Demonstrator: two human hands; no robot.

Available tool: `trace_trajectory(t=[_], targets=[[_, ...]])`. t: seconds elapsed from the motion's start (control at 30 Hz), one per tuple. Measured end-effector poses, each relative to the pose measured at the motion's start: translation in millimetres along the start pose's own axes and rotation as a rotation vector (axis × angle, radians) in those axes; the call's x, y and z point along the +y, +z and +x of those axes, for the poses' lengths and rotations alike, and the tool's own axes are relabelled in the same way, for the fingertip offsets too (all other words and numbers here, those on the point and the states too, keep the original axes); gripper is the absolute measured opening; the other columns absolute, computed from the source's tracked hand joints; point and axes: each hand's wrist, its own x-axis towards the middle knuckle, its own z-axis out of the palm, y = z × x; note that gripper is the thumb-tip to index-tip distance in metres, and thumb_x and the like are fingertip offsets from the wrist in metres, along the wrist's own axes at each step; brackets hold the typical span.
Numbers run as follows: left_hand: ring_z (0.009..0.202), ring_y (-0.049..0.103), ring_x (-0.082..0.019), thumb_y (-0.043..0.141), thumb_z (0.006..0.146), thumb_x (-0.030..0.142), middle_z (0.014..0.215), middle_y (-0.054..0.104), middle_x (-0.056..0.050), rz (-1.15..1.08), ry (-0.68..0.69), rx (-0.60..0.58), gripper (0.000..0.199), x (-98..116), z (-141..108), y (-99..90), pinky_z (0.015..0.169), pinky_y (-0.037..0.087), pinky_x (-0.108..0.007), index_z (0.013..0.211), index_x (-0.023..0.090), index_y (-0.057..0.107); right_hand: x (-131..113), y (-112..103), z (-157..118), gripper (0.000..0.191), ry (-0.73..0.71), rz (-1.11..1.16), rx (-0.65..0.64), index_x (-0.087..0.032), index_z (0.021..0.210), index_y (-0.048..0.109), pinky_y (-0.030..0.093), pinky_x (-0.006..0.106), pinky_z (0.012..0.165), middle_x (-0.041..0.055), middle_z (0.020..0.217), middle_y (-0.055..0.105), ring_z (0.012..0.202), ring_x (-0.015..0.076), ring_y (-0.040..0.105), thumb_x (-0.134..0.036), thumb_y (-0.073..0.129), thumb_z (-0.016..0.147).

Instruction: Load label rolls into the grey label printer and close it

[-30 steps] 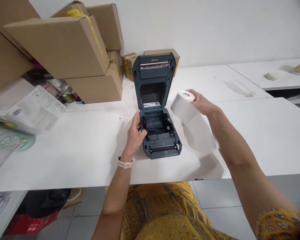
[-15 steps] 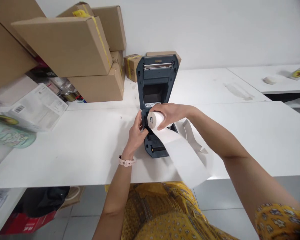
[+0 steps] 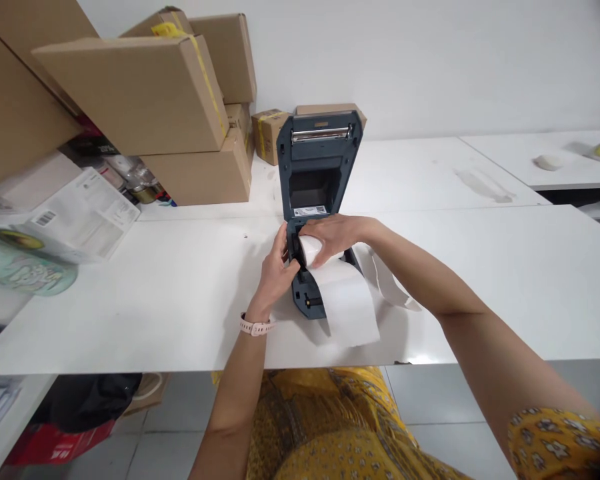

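Observation:
A dark blue-grey label printer [image 3: 316, 162] stands on the white table with its lid raised. My right hand [image 3: 333, 235] is closed over a white paper roll [image 3: 311, 250], which sits down inside the printer's bay. A wide strip of paper [image 3: 351, 303] runs from the roll over the printer's front and curls above the table edge. With its fingers at the outer left side and its thumb at the inner rim, my left hand [image 3: 277, 272] grips the printer body. A torn strip of backing paper [image 3: 393, 288] lies right of the printer.
Stacked cardboard boxes [image 3: 130, 93] fill the back left. In front of them are a white carton [image 3: 93, 213] and a mint-green cylinder [image 3: 40, 272]. A small taped box [image 3: 269, 137] stands behind the printer. A white round object [image 3: 549, 162] lies at the far right.
The roll has gone lower into the printer bay and its printed end has turned out of sight. The loose paper strip has swung left and shows less length. My left hand stays at the printer's side.

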Motion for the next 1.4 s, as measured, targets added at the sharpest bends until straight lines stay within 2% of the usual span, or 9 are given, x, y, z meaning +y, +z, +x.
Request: trace_trajectory(t=[0.17,0.27,0.33,0.47,0.57,0.7,0.83,1.2,1.4], targets=[[0.16,0.031,-0.029,0.06,0.086,0.015,0.173,0.034,-0.005,-0.003,-0.004,-0.008,0.089,0.8,-0.1,-0.3,0.13,0.033,-0.048,0.166,0.034,0.024,2.6,14.7,8.1,0.081,0.027,0.012,-0.027,-0.014,0.147,0.054,0.052,0.051,0.102,0.0205,0.141,0.063,0.127,0.0415,0.064,-0.063,0.072,0.084],[0.16,0.032,-0.029,0.061,0.086,0.016,0.172,0.035,-0.006,0.005,0.004,-0.006,0.089,2.3,-0.6,-0.4,0.13,0.032,-0.047,0.166,0.033,0.025,-0.3,22.3,-1.5,0.08,0.036,-0.038,0.071,-0.013,0.15,0.051,0.052,0.055,0.102,0.0227,0.141,0.063,0.124,0.043,0.065,-0.062,0.069,0.09],[0.16,0.032,-0.028,0.062,0.087,0.017,0.172,0.035,-0.006,0.01,0.006,0.0,0.088,3.0,-1.2,-0.4,0.13,0.033,-0.047,0.165,0.032,0.025,-5.9,31.1,-17.7,0.071,0.024,-0.078,0.207,-0.011,0.151,0.05,0.05,0.058,0.106,0.0238,0.146,0.06,0.128,0.0436,0.062,-0.055,0.063,0.097],[0.16,0.034,-0.028,0.062,0.09,0.021,0.173,0.033,-0.006,0.016,0.012,-0.009,0.085,1.0,-1.7,-0.6,0.129,0.035,-0.046,0.165,0.033,0.025,-25.8,67.5,-64.3,0.058,-0.084,-0.05,0.48,-0.015,0.149,0.053,0.053,0.055,0.108,0.0184,0.15,0.061,0.132,0.0358,0.063,-0.053,0.042,0.108],[0.158,0.037,-0.029,0.065,0.091,0.025,0.173,0.033,-0.005,0.03,0.023,-0.005,0.084,-2.3,-1.5,-0.1,0.128,0.037,-0.044,0.165,0.034,0.026,-46.9,104.3,-90.7,0.059,-0.096,-0.079,0.55,-0.017,0.149,0.055,0.053,0.056,0.112,0.0177,0.156,0.056,0.142,0.0343,0.057,-0.056,0.037,0.108],[0.154,0.043,-0.029,0.064,0.092,0.027,0.172,0.036,-0.007,0.025,0.025,0.014,0.08,-3.5,-1.9,2.3,0.125,0.041,-0.044,0.164,0.032,0.029,-70.5,136.2,-98.9,0.064,-0.002,-0.144,0.621,-0.018,0.153,0.051,0.042,0.059,0.123,0.0177,0.165,0.044,0.155,0.0347,0.041,-0.059,0.044,0.105],[0.153,0.045,-0.028,0.063,0.093,0.027,0.17,0.039,-0.009,0.014,0.023,0.042,0.077,-1.4,-3.8,5.5,0.125,0.041,-0.044,0.163,0.029,0.032,-77.8,141.8,-95.0,0.067,0.047,-0.138,0.617,-0.023,0.156,0.049,0.041,0.06,0.124,0.0153,0.166,0.043,0.155,0.0342,0.041,-0.062,0.047,0.102],[0.151,0.048,-0.027,0.063,0.093,0.03,0.169,0.041,-0.008,0.004,0.009,0.074,0.069,0.4,-5.4,7.8,0.124,0.041,-0.043,0.158,0.028,0.04,-88.1,150.7,-90.4,0.074,0.099,-0.135,0.652,-0.021,0.156,0.049,0.05,0.057,0.118,0.0174,0.166,0.042,0.154,0.0365,0.042,-0.067,0.051,0.098],[0.158,0.036,-0.028,0.063,0.096,0.037,0.172,0.035,-0.009,-0.016,-0.059,0.067,0.069,9.6,-18.7,13.6,0.13,0.031,-0.046,0.159,0.028,0.037,-85.8,147.3,-95.3,0.079,0.059,-0.079,0.661,-0.016,0.154,0.051,0.047,0.059,0.119,0.0203,0.165,0.042,0.154,0.0389,0.041,-0.069,0.051,0.096]])
